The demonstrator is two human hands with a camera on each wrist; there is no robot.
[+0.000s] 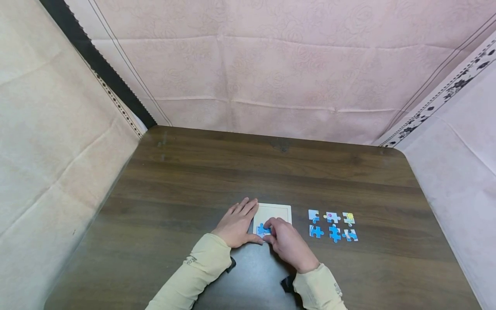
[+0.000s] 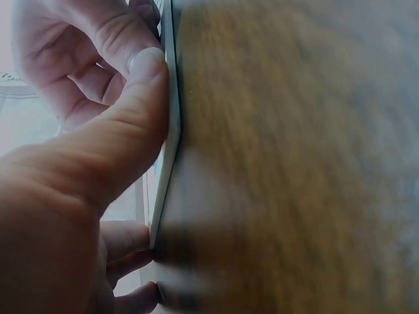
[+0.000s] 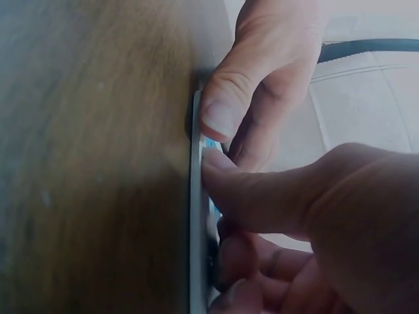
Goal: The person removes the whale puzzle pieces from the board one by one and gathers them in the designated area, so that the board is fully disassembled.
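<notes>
A white puzzle tray [image 1: 274,210] lies on the table with a blue jigsaw piece [image 1: 262,230] in its near left corner. My left hand [image 1: 241,224] rests at the tray's left side, fingers straight and spread. Its thumb [image 2: 145,72] presses at the tray's near edge. Over the near part of the tray, my right hand [image 1: 288,243] has its index finger and thumb curled about the blue piece, pinching at its right side. The right thumb [image 3: 219,163] sits right at the tray rim, close to the left thumb. The fingers hide part of the piece.
Several loose jigsaw pieces lie in two rows right of the tray, among them a yellow-patterned piece [image 1: 348,218] and a blue piece [image 1: 335,233]. The brown wooden table [image 1: 217,172] is bordered by a pale cloth [image 1: 271,77] behind and at both sides.
</notes>
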